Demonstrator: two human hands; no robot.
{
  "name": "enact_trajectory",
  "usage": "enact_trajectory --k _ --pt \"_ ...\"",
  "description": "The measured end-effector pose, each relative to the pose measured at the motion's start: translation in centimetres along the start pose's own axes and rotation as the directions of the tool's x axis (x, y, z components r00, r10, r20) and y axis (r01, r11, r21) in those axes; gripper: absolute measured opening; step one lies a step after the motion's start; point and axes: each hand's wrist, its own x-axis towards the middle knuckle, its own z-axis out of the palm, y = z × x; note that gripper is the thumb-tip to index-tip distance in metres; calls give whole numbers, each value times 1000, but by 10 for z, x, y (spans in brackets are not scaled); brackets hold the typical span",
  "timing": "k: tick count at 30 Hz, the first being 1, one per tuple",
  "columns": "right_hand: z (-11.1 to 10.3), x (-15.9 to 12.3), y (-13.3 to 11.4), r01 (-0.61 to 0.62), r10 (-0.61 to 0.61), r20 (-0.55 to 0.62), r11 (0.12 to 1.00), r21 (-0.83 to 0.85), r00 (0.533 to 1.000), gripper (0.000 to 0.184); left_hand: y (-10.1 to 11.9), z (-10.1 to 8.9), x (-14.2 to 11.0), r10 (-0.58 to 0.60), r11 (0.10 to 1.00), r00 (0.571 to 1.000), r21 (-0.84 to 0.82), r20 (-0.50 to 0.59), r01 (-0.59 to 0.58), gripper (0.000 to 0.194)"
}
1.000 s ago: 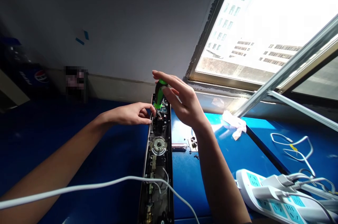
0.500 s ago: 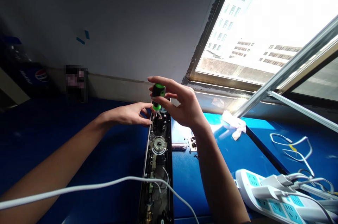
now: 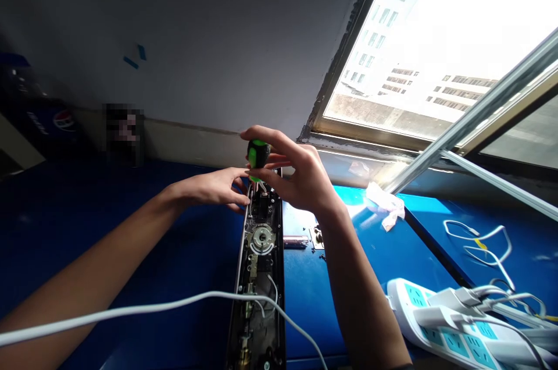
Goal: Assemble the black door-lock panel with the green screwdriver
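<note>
A long, narrow black housing (image 3: 282, 277) lies lengthwise on the blue table, its inner mechanism exposed, with a round metal disc (image 3: 262, 237) near the middle. My right hand (image 3: 296, 169) holds a green and black screwdriver (image 3: 260, 155) by its handle, upright over the far end of the housing. The screwdriver's tip is hidden among the parts there. With thumb and fingers, my left hand (image 3: 220, 187) grips the housing's left edge at that same end.
A white cable (image 3: 174, 303) crosses over the housing's near part. Small dark screws (image 3: 322, 256) and a metal cylinder (image 3: 295, 242) lie to the right. A power strip (image 3: 399, 294) with plugs sits at the lower right. A bottle (image 3: 47, 120) stands far left, against the wall.
The screwdriver handle has turned and tilted slightly left, and my right fingers have shifted with it. My left hand keeps nearly the same place on the housing's edge.
</note>
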Motion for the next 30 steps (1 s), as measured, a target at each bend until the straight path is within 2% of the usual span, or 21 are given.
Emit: enact_trajectory --k 3,9,12,15,18,20,21,23,26,28,30 --pt "2 1 1 27 -27 -28 1000 -4 999 55 2 1 0 -13 1000 1000 21 -14 13 64" --pt "1 2 9 -14 13 -77 1000 -14 997 56 2 2 2 -49 996 997 70 -64 53 59" --pt "-8 -1 10 -9 9 -94 1000 2 996 54 1 -4 -1 -47 980 997 192 -59 58 55" --pt "-27 -6 5 -51 49 -153 999 -9 987 51 4 -10 -9 -31 938 994 341 -106 66 48" --pt "-54 -15 -4 -85 77 -160 996 -40 984 55 13 -5 -15 111 823 964 566 -240 46 39" --pt "-71 -23 -8 -156 149 -112 986 -61 982 48 21 7 -13 282 715 902 699 -328 31 33" --pt "-79 -26 -9 -225 222 -48 971 -83 974 45 25 16 -11 369 689 864 725 -343 -6 30" --pt "-91 -34 -6 -321 330 59 940 -119 942 39 30 35 -3 512 633 818 758 -261 -155 21" --pt "-100 -41 8 -461 506 163 852 -248 847 35 29 62 12 641 532 766 746 -45 -401 17" --pt "-102 -44 20 -465 537 164 819 -336 828 35 23 74 21 652 474 754 733 80 -488 19" --pt "-102 -46 34 -466 542 157 812 -353 826 36 15 80 28 634 449 761 736 136 -506 20"
